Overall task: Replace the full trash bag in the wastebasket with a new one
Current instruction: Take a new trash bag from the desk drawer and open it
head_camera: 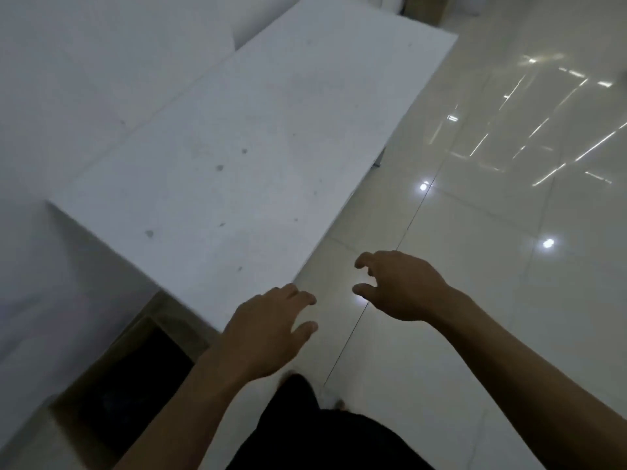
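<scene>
At the bottom edge, dark clothing (325, 442) covers the person's legs, and a pale, blurred foot (330, 398) shows just past it on the floor (475, 283). Both bare forearms reach forward from here. The left hand (268, 330) hangs palm down over the near corner of the white counter (237, 147), its fingers (302, 296) loosely curled and a little spread, holding nothing. The right hand (403, 286) is just beside it, apart from it and a little further out, above the glossy tiles; its fingers (364, 257) are also loosely curled, with a narrow gap to the thumb and nothing in them. Left of the left forearm, low beside the counter's near end, stands a tan-rimmed bin (101, 357), open at the top. Its inside is uniformly black, which may be a dark bag lining it, and whatever it contains cannot be told; neither hand touches it. The counter stretches away from the hands towards the top of the view, its top marked only by a few small grey spots. Beyond and to the right, the pale floor tiles mirror bright points and streaks of light.
</scene>
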